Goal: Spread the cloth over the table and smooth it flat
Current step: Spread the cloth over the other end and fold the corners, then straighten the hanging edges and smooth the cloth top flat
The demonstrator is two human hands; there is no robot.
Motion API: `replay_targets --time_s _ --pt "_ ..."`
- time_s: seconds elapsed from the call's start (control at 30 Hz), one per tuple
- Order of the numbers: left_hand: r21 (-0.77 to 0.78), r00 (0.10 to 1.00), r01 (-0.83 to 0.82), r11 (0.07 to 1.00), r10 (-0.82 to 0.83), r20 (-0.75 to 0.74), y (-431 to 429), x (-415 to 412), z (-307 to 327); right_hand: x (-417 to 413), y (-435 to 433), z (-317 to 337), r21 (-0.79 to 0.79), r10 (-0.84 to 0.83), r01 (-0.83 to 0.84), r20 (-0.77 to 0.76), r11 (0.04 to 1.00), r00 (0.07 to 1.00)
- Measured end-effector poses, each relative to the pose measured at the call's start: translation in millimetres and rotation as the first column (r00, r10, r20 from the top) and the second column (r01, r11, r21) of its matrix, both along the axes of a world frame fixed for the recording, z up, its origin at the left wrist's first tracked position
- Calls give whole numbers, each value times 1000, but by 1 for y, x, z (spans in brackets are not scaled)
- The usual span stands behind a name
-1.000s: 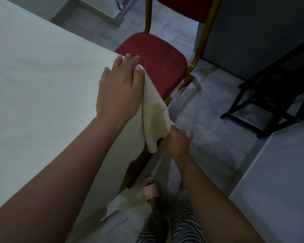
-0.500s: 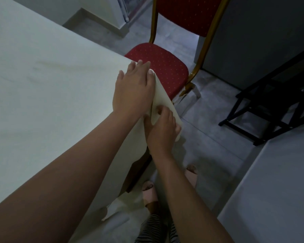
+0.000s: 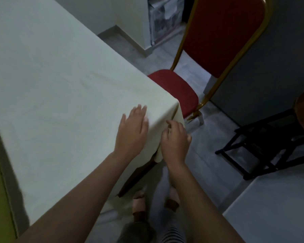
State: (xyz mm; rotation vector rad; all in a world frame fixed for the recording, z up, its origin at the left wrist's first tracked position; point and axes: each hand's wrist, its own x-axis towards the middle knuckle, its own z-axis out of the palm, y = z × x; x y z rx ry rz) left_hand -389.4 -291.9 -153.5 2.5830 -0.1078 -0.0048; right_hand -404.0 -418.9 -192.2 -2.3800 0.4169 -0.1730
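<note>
A pale cream cloth (image 3: pixel 60 95) covers the table top and hangs over its near right corner. My left hand (image 3: pixel 132 130) lies flat on the cloth just inside that corner, fingers apart. My right hand (image 3: pixel 175 141) is at the corner's hanging flap, fingers curled against the cloth; whether it pinches the fabric I cannot tell. A dark wooden table leg (image 3: pixel 135 178) shows under the flap.
A red chair with a gold frame (image 3: pixel 179 92) stands right behind the corner. A black folding stand (image 3: pixel 263 146) is on the floor at right. A white surface (image 3: pixel 277 207) fills the lower right. My feet in sandals (image 3: pixel 139 202) are beside the table leg.
The camera has pulled back, showing more of the table. My left hand slid back from the corner edge and lies flat; my right hand rose from below to the hanging flap.
</note>
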Motion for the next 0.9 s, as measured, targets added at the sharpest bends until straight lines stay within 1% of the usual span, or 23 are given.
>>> replay_targets --time_s 0.07,0.13,0.17,0.23,0.3,0.33,0.4,0.43,0.47,0.5,0.53,0.6,0.63,0.67,0.77,0.83,0.9 --pt "33 992 -122 992 122 4 32 -26 1 -13 14 23 -1 75 -75 78 997 994" --pt "66 960 -279 958 277 35 66 -55 3 -23 35 44 -19 193 -193 172 981 966" --pt "75 930 -366 928 363 49 82 -72 4 -27 47 52 -34 261 -259 197 965 945" --pt "68 847 -532 844 530 48 108 -108 0 -32 67 61 -67 412 -407 188 911 891" --pt "36 733 -681 732 680 22 128 -148 -3 -35 89 66 -127 590 -577 137 807 795" --pt "39 695 -719 694 719 17 134 -166 -4 -37 99 66 -159 673 -656 96 738 734" --pt "51 679 -734 677 734 31 138 -193 -7 -40 117 63 -202 791 -774 4 600 612" --pt "30 665 -747 664 746 43 137 -205 -8 -43 127 61 -220 833 -818 -37 532 552" --pt "-13 637 -770 638 769 45 137 -217 -9 -47 136 58 -240 864 -851 -82 467 497" --pt "-76 592 -802 593 805 40 134 -226 -12 -52 144 55 -257 885 -877 -128 406 447" --pt "-160 530 -836 525 848 15 130 -232 -15 -55 148 50 -267 895 -895 -176 357 409" --pt "-330 365 -887 324 928 -70 122 -248 -26 -68 157 41 -284 897 -919 -269 273 350" --pt "-372 298 -897 240 948 -108 119 -253 -31 -73 158 36 -299 891 -920 -298 254 343" --pt "-387 254 -903 184 957 -139 117 -256 -37 -76 159 32 -316 885 -916 -312 247 346" --pt "-424 197 -900 104 963 -183 121 -255 -47 -74 156 28 -343 880 -910 -325 233 348" --pt "-423 134 -905 37 970 -203 126 -249 -45 -67 152 29 -344 886 -920 -344 189 311" --pt "-378 93 -926 13 977 -194 130 -244 -44 -64 148 31 -341 893 -928 -356 149 274"
